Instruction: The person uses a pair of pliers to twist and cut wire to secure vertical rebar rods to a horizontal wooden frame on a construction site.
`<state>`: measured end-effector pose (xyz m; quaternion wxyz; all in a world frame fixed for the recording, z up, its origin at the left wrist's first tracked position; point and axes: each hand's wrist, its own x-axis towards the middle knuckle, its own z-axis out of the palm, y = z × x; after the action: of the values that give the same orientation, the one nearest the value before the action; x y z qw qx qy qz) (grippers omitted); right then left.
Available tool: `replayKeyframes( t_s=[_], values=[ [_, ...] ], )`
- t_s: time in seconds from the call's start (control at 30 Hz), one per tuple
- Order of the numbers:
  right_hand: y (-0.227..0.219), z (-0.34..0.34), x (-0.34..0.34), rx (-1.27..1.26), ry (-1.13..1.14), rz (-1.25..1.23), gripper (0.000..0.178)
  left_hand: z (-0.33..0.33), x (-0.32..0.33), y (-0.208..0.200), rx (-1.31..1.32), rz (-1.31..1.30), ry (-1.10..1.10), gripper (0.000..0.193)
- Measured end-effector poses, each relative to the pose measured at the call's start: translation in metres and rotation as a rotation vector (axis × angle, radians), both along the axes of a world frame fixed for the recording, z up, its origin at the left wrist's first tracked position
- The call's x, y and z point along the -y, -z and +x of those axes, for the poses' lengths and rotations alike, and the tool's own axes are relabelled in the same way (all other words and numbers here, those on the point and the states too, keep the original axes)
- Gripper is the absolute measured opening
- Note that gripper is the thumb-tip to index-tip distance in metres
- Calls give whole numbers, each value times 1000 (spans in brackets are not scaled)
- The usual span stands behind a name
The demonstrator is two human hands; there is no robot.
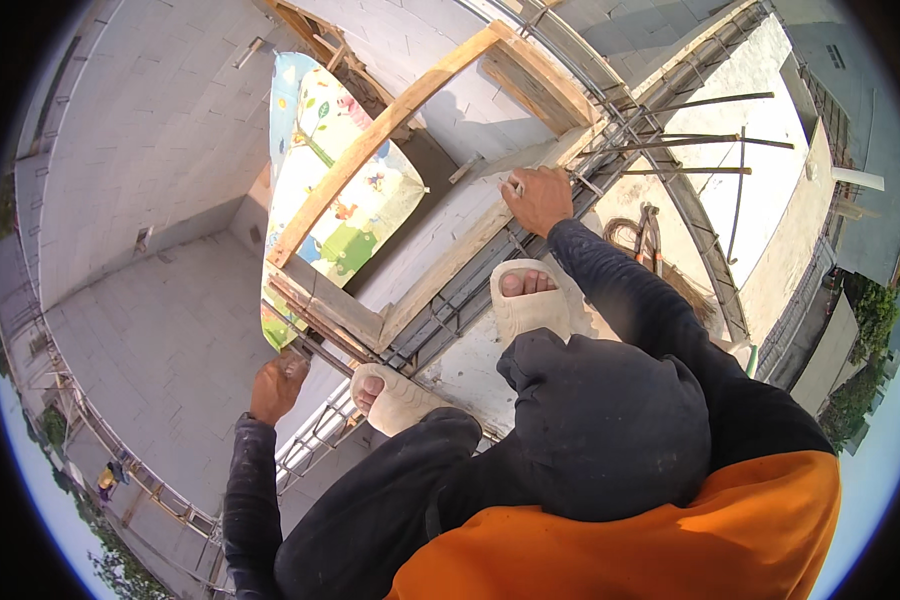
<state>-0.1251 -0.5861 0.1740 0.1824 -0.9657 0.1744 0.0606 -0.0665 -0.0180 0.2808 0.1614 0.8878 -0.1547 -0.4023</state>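
My left hand (278,385) is closed beside the ends of several steel rebars (320,335) at the near left corner of a wooden frame (385,130). Whatever its fingers grip is too small or hidden to tell. My right hand (538,198) rests with curled fingers at the edge of a wooden board (450,255), close to a rebar cage (450,315). What lies inside those fingers I cannot make out. Inside the frame hangs a sheet with colourful cartoon prints (345,190).
My sandalled feet stand on a pale wall top (465,360). Pincers (653,240) lie by a wire coil (620,235) to the right. Rebars (710,140) jut out beyond. Below left is a deep drop between block walls (140,180). Another person (107,480) is far below left.
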Motion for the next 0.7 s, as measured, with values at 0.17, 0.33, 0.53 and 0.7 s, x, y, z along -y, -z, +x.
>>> replayKeyframes(
  t_s=[0.17, 0.33, 0.53, 0.7],
  values=[
    [-2, 5, -3, -30, -15, -49, 29, -27, 67, -17, 201, -141, 246, 20],
    [5, 6, -3, -34, -38, -131, 28, -54, 69, -8, 285, -48, 556, 44],
    [-4, 6, 5, -110, -60, -12, 35, -61, 47, 5, 218, -37, 519, 51],
    [-22, 8, 16, -292, -198, 197, 42, -55, 51, 6, 214, -55, 528, 47]
  ],
)
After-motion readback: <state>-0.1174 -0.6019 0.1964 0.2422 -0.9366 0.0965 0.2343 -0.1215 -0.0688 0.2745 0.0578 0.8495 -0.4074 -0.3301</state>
